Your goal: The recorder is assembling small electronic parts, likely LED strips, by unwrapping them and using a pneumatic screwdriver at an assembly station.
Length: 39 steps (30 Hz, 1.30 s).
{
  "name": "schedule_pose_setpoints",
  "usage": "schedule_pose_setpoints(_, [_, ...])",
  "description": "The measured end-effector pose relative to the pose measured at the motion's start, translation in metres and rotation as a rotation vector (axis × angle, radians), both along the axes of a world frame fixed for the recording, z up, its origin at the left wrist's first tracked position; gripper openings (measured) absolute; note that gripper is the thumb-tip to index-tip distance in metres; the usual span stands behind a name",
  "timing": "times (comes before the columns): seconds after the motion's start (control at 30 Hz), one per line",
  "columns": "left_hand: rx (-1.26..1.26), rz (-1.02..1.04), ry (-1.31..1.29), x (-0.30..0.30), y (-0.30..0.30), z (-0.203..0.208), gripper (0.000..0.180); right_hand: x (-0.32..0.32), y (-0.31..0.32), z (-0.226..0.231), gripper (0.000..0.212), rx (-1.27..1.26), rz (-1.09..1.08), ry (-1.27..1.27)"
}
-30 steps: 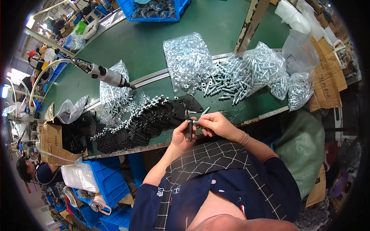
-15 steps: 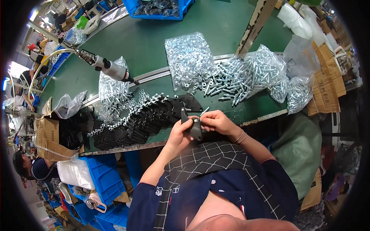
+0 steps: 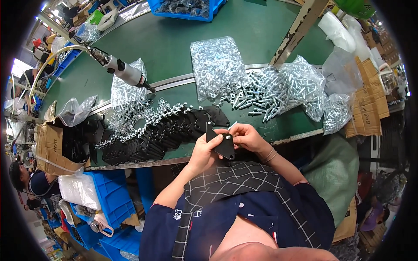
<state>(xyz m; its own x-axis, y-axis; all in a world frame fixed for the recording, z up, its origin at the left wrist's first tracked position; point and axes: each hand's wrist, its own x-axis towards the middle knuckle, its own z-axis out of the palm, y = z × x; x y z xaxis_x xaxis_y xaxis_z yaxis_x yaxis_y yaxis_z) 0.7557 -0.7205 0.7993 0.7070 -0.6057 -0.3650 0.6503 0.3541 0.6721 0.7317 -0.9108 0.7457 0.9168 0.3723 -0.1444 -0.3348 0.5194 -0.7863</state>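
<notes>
My left hand [image 3: 204,152] is closed on a flat black bracket plate [image 3: 225,148], its thumb on the face. A silvery pin end shows in the plate's upper part, another near its middle. On the plate's right side, my right hand [image 3: 249,138] pinches a silvery bolt [image 3: 233,125], which sticks up past the fingers; its lower end is hidden. Just beyond my hands lies a black plate [image 3: 217,115]. To the left, a long row of overlapping black plates [image 3: 163,138] has small silvery nuts [image 3: 146,125] along its far edge.
A bag of small metal parts [image 3: 218,63] and a spilling bag of bolts [image 3: 300,82] lie on the green table [image 3: 257,35]. A power driver [image 3: 126,71] hangs at the left. A carton [image 3: 50,148] holds black parts. A blue bin [image 3: 185,15] stands at the far side.
The black plate has turned in my left hand, so its broad face now shows. My right fingers stay beside it with the bolt. The whole view has shifted slightly.
</notes>
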Motion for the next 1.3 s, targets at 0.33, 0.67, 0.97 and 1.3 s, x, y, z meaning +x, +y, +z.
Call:
schedule_pose_setpoints(0.33, [0.001, 0.052, -0.072, 0.004, 0.007, 0.002, 0.032, -0.003, -0.014, -0.007, 0.008, -0.166, -0.124, -0.002])
schedule_pose_setpoints(0.67, [0.014, 0.046, -0.055, 0.003, 0.006, 0.003, 0.033, -0.002, -0.009, -0.003, 0.009, -0.132, -0.095, -0.008])
schedule_pose_setpoints(0.97, [-0.178, 0.113, 0.267, 0.004, 0.002, -0.024, 0.037, -0.008, 0.018, 0.022, 0.012, -0.325, -0.317, -0.117])
schedule_pose_setpoints(1.3, [-0.217, 0.078, 0.356, -0.003, 0.005, -0.040, 0.038, -0.010, 0.017, 0.047, 0.015, -0.874, -0.394, -0.637])
